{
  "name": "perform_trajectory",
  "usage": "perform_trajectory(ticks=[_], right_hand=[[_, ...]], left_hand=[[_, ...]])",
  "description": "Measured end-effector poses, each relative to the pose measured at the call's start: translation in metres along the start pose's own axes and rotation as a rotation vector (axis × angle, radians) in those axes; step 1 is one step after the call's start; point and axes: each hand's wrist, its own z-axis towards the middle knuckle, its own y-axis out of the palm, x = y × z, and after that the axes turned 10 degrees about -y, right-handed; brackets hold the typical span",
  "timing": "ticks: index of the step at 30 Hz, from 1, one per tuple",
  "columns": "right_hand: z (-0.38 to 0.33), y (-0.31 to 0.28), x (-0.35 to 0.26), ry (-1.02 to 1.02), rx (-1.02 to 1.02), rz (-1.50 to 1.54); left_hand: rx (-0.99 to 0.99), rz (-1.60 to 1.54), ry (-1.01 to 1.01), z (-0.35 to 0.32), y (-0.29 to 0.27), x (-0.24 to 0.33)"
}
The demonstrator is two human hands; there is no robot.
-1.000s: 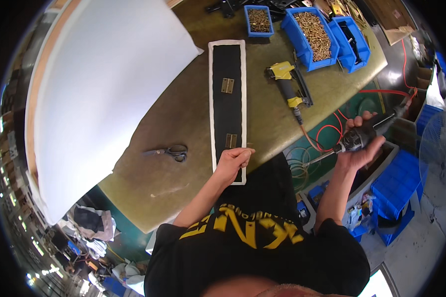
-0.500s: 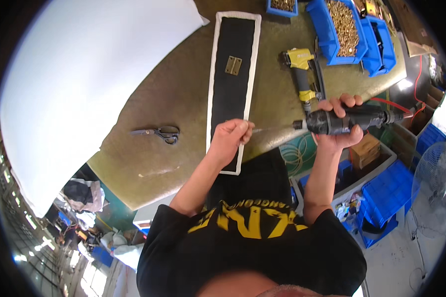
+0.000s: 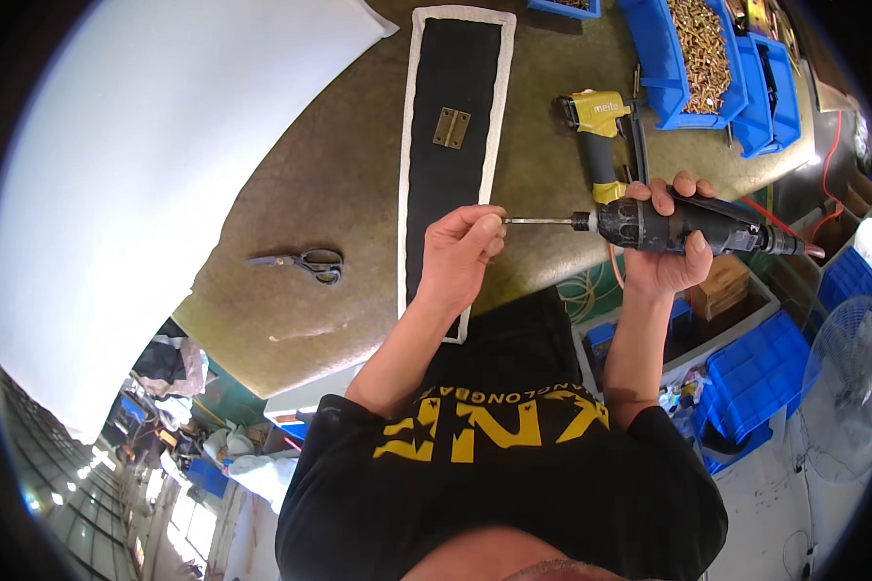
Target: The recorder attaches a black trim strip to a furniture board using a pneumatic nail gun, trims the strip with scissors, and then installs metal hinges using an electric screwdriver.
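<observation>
My right hand [image 3: 661, 263] is wrapped round a black air screwdriver [image 3: 683, 225], held level above the table's near edge. Its long thin bit [image 3: 545, 222] points left and reaches the fingertips of my left hand [image 3: 460, 250]. Those fingers are pinched at the bit's tip, over the right edge of a long black panel [image 3: 455, 60] with a white border. Whatever small thing may be between them is hidden. A brass-coloured hinge [image 3: 451, 128] lies on the panel beyond my left hand.
A yellow and black air nail gun [image 3: 599, 145] lies beyond the screwdriver. Blue bins stand at the far right, one full of brass-coloured screws [image 3: 700, 60]. Scissors [image 3: 310, 263] lie to the left, near a big white sheet [image 3: 155, 145]. A fan [image 3: 848, 387] stands at the right.
My left hand has moved slightly up and right, and its fingertips now meet the bit's tip. The bit, blurred before, shows sharply. The view has shifted slightly.
</observation>
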Motion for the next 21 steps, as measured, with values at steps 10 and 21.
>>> perform_trajectory(ticks=[10, 21], right_hand=[[0.003, 0.006, -0.004, 0.002, -0.004, -0.003], [0.01, -0.004, -0.015, -0.006, 0.009, -0.033]], left_hand=[[0.019, 0.21, -0.088, 0.008, -0.001, 0.004], [0.219, 0.392, 0.043, 0.022, 0.009, 0.029]])
